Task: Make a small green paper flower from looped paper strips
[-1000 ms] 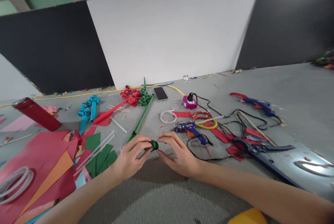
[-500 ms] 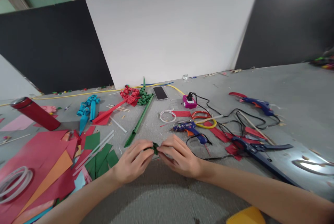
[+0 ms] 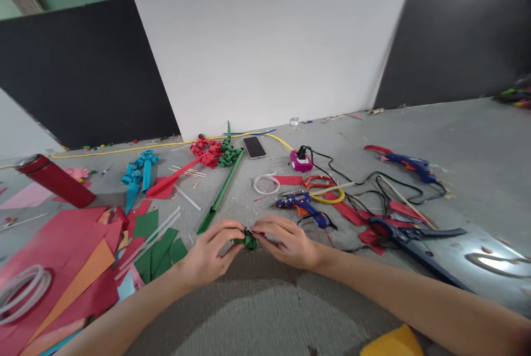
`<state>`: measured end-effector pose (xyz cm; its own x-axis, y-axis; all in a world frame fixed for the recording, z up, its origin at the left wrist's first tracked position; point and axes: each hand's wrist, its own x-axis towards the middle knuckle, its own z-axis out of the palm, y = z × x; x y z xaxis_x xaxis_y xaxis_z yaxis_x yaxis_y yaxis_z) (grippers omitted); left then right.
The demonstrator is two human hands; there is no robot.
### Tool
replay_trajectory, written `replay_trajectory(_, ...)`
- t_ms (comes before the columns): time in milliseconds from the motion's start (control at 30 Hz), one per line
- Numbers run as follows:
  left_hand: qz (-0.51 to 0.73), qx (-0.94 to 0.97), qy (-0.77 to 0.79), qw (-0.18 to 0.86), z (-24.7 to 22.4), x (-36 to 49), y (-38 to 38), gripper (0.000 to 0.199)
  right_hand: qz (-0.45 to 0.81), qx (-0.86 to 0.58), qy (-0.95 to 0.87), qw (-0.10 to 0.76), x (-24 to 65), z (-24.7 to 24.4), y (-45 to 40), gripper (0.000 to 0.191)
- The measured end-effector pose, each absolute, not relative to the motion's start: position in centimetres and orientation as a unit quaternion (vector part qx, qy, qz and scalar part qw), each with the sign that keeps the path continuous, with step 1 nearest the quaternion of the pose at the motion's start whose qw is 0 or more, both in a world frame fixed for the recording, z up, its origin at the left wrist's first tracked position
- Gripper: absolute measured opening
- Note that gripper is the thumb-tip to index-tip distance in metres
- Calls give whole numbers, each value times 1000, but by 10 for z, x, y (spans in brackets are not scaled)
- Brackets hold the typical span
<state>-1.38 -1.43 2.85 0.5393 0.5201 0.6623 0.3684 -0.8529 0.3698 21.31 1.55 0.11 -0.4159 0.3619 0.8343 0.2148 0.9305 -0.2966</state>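
Note:
Both my hands meet over the grey table [image 3: 257, 312] around a small green folded paper piece [image 3: 249, 241]. My left hand [image 3: 207, 254] pinches its left side with thumb and fingertips. My right hand [image 3: 286, 242] pinches its right side, fingers curled over it. Part of the green piece is hidden by my fingers. A long green paper stem [image 3: 219, 195] lies just beyond my left hand. A blue glue gun [image 3: 305, 207] lies just beyond my right hand.
Red, orange and green paper sheets [image 3: 62, 267] cover the left. A red bottle [image 3: 53, 182] lies at far left. Finished red and green paper flowers [image 3: 215, 152], blue ones [image 3: 139, 171], a phone [image 3: 254, 147], big dark scissors [image 3: 415, 237] and a second glue gun [image 3: 406, 163] with cables lie around.
My hands closed in on the green piece and shifted slightly to the right and nearer to me; the piece has turned between my fingertips.

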Motion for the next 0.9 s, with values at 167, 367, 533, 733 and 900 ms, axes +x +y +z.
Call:
replay_trajectory(167,406,885,217,72,29,-19,-13,26,49,-163,-856,488,215,-1,15,25)
replay_trajectory(367,382,914,138,6,25,-25,-14,35,62,-161,-865,472,218,3,4,31)
replay_trajectory(533,380,902,195,58,18,-19,-14,33,68,-149,-873,459,217,3,1,37)
replay_trajectory(733,408,833,330,176,15,-10,-13,37,143,-198,-860,448,210,2,5,17)
replay_trajectory(900,407,825,349,179,16,-10,-13,29,187,-216,-843,455,209,5,5,19)
